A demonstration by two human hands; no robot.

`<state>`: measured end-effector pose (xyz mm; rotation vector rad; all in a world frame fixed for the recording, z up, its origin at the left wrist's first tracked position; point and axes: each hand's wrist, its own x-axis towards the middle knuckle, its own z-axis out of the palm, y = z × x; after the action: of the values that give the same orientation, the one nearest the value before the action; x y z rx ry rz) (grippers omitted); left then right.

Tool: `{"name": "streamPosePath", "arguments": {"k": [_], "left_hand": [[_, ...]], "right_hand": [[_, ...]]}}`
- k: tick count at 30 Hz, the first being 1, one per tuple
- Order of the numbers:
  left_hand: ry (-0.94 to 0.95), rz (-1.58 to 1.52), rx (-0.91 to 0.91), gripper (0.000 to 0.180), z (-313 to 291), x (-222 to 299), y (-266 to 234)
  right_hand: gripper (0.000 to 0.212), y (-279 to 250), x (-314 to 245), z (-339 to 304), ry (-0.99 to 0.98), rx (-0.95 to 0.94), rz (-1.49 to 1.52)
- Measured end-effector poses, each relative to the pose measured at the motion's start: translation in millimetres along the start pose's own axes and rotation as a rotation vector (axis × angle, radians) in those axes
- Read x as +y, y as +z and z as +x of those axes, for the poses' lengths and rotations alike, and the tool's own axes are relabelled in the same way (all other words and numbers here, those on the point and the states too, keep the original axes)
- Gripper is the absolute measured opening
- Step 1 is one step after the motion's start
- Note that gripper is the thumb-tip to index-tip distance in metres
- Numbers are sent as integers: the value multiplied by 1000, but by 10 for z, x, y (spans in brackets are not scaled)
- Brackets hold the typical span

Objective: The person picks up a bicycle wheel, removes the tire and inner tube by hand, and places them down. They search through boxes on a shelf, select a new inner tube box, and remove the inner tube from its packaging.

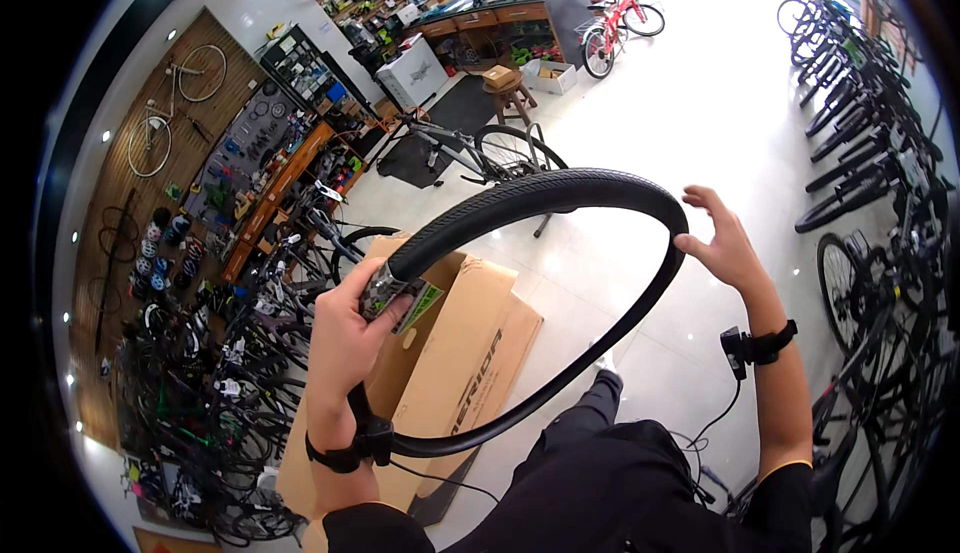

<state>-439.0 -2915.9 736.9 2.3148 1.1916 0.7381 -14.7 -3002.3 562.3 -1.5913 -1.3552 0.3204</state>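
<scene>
A black bicycle tire (535, 191) is held up in front of me as a bent, open loop, with fine tread along its upper stretch. My left hand (348, 333) grips it at the left, fingers and thumb closed around a grey-and-green paper label (420, 305) wrapped on the tire. At the loop's right end is my right hand (728, 245), fingers spread and curved. Its thumb tip is at the tire's outer edge; whether it touches, I cannot tell. Both wrists wear black straps with small devices and cables.
A large open cardboard box (485, 368) stands below the tire. Beyond it, a grey bicycle (450, 143) is near a wooden stool (512, 95). Crowded bicycles line the left, and a row of bikes (850, 143) runs along the right. A red bicycle (612, 31) stands farther back.
</scene>
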Motion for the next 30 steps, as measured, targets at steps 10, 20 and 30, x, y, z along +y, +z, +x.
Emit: {"name": "streamPosePath", "arguments": {"k": [10,20,30], "left_hand": [[-34,21,18,42,2326,-264,552],[156,343,181,43,4897,-286,1653],[65,275,317,42,6735,86,3154]], "right_hand": [[27,575,1671,2225,128,65,102],[59,-602,2752,4417,300,175,-8],[56,-1784,4240,6696,106,248,68]]}}
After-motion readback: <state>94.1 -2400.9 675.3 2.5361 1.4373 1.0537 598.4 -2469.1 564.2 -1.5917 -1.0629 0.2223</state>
